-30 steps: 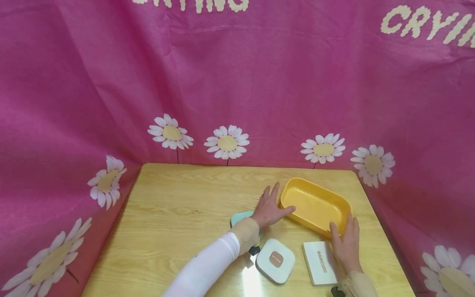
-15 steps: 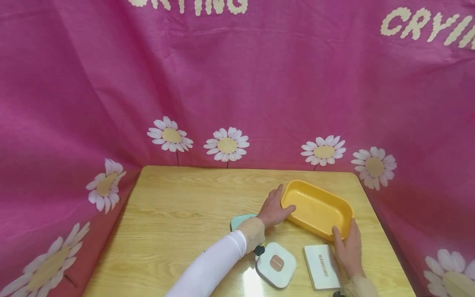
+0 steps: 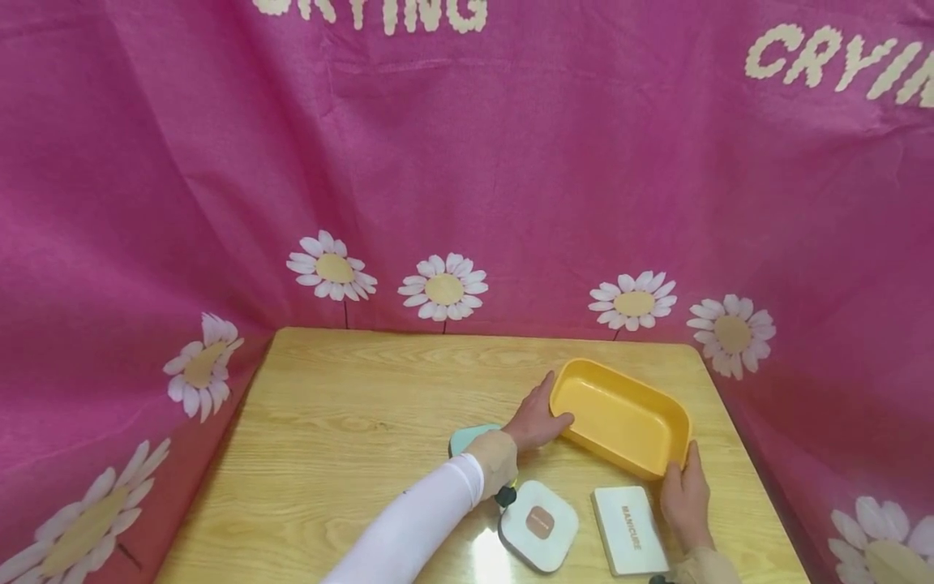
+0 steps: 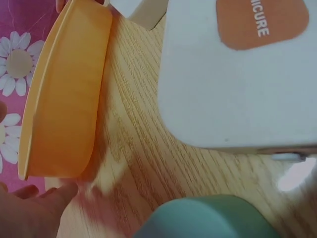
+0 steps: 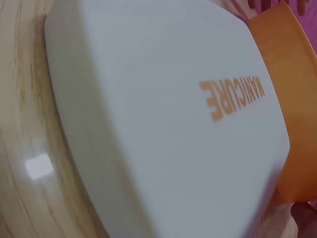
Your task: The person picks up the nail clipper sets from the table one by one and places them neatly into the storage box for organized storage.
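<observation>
A yellow rectangular basin [image 3: 620, 418] with rounded corners stands slantwise at the table's right side, nothing inside it. My left hand [image 3: 534, 423] grips its left end, thumb at the near rim. Around the lower right corner, my right hand [image 3: 686, 501] holds the basin with the thumb on the near side. In the left wrist view the fingers [image 4: 62, 196] meet the basin's end wall [image 4: 74, 99]. Close by my right hand lies a white box [image 3: 629, 531] lettered MANICURE, large in the right wrist view. Whether the basin is raised off the table I cannot tell.
A white square box [image 3: 558, 539] with rounded corners and a brown label lies below my left wrist. A teal object [image 3: 467, 438] is partly hidden behind that wrist. The wooden table [image 3: 350, 405] ends at a pink daisy-printed cloth [image 3: 511, 178].
My left fingers, spread beside the basin a second ago, have drawn in against its end. My right hand has moved slightly down and closed round its corner. The basin barely shifted.
</observation>
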`<state>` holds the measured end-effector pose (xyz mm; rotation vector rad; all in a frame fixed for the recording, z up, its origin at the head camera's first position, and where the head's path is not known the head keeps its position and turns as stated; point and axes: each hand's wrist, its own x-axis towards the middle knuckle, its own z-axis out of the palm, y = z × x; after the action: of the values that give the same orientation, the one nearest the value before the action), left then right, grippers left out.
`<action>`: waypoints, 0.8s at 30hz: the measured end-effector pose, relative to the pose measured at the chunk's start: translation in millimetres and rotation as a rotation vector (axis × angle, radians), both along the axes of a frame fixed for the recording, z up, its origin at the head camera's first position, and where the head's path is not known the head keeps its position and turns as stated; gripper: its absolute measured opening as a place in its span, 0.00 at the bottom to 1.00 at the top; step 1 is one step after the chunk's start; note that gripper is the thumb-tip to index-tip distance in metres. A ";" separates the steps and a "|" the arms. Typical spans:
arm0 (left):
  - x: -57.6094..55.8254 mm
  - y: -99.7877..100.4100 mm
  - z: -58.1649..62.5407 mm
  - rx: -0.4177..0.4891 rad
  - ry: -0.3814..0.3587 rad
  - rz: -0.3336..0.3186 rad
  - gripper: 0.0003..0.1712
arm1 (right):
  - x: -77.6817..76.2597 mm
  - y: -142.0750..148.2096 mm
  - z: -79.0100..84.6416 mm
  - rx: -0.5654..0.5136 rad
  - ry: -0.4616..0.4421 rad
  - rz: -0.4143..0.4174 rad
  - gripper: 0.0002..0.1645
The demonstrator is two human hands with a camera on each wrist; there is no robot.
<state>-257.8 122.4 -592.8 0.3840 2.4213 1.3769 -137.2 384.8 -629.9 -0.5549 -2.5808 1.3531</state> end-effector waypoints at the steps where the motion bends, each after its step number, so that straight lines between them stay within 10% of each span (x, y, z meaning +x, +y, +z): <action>1: 0.1 0.1 -0.7 0.004 -0.010 0.001 0.53 | 0.0 -0.5 -0.8 -0.005 -0.004 -0.001 0.38; 11: -7.1 1.6 -10.3 -0.027 -0.007 -0.071 0.49 | -0.8 -2.0 -0.8 0.064 -0.053 -0.015 0.41; 24: -5.7 4.3 -16.7 0.065 -0.052 0.020 0.40 | -0.6 -2.2 -2.4 0.134 -0.048 -0.006 0.41</action>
<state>-263.5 126.7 -609.5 0.3362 2.3497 1.4585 -137.8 382.6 -632.3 -0.5791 -2.6811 1.1677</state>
